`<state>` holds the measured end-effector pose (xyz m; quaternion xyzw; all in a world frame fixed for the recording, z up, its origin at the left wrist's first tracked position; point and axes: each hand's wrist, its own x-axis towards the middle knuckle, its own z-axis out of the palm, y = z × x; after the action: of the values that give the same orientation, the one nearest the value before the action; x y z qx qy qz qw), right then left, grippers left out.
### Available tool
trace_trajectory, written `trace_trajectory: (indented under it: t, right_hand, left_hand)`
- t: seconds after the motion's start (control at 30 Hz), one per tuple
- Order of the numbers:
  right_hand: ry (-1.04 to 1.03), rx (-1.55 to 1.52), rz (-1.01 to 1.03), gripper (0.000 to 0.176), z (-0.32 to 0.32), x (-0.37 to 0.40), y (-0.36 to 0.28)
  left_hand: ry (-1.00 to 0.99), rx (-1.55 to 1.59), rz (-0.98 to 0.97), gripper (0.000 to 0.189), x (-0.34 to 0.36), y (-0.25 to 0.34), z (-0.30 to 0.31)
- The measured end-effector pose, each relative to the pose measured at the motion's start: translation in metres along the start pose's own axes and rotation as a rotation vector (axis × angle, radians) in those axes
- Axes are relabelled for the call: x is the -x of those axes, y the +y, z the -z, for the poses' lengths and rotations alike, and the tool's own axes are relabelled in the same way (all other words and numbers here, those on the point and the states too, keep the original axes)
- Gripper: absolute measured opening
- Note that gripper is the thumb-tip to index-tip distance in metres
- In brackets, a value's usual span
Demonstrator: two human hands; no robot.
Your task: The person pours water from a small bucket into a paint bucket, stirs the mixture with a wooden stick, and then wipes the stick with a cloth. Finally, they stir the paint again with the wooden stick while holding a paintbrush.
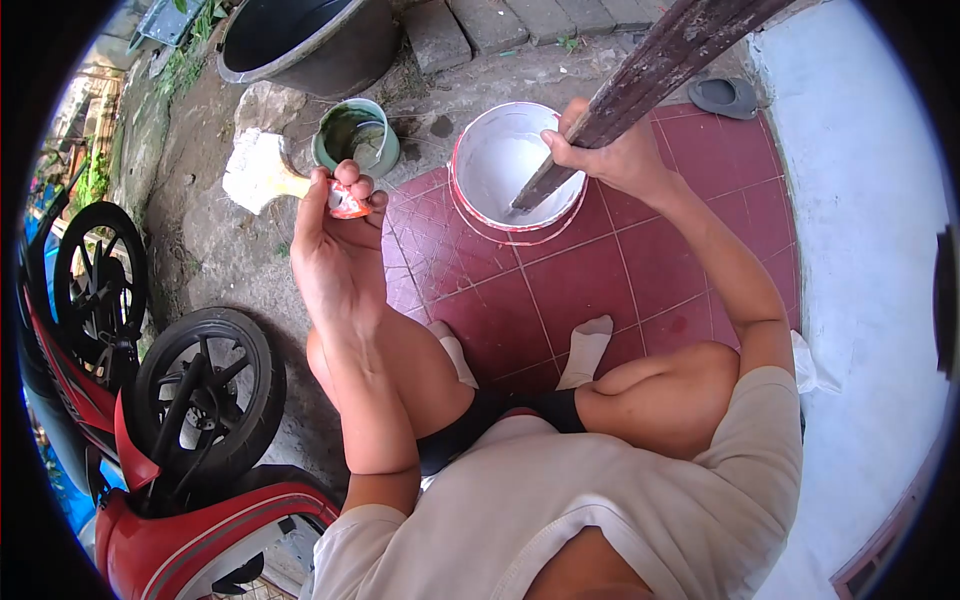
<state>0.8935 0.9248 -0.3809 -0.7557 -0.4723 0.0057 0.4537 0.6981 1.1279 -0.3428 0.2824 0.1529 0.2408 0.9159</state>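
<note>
My left hand (338, 255) is closed around the handle of a paintbrush (262, 176), with its white-coated bristles pointing left. The brush is held in the air, over the concrete side of the ground. My right hand (622, 160) grips a long, worn dark wooden plank (665, 70). The plank slants down to the left, and its lower end is inside a white bucket (462, 196) with a red band. White paint (508, 160) coats the inside of that bucket. The plank's upper end runs out of view at the top.
A green pail (322, 150) stands left of the bucket, below a large black tub (330, 68). Red tiles (575, 270) lie under my feet. A white wall (860, 250) rises on the right, near a grey sandal (725, 97). A red motorcycle (210, 530) is at left.
</note>
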Motion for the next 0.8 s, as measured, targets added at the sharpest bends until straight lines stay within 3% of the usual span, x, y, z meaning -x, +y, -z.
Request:
trace_trajectory:
  t: [0.03, 0.27, 0.33, 0.8]
  right_hand:
    - [0.007, -0.017, -0.059, 0.027, 0.006, 0.0, -0.002]
    - [0.172, 0.126, 0.056, 0.026, 0.017, -0.006, 0.016]
    - [0.17, 0.032, 0.05, 0.025, 0.018, -0.008, 0.014]
    - [0.267, 0.06, -0.055, 0.021, 0.096, -0.003, -0.044]
  left_hand:
    - [-0.002, 0.002, 0.002, 0.013, 0.0, 0.001, -0.002]
    - [-0.004, -0.001, -0.006, 0.014, 0.0, 0.001, -0.004]
    - [0.029, -0.003, -0.025, 0.013, 0.001, 0.004, -0.006]
    - [0.013, 0.039, -0.068, 0.013, 0.001, 0.008, 0.004]
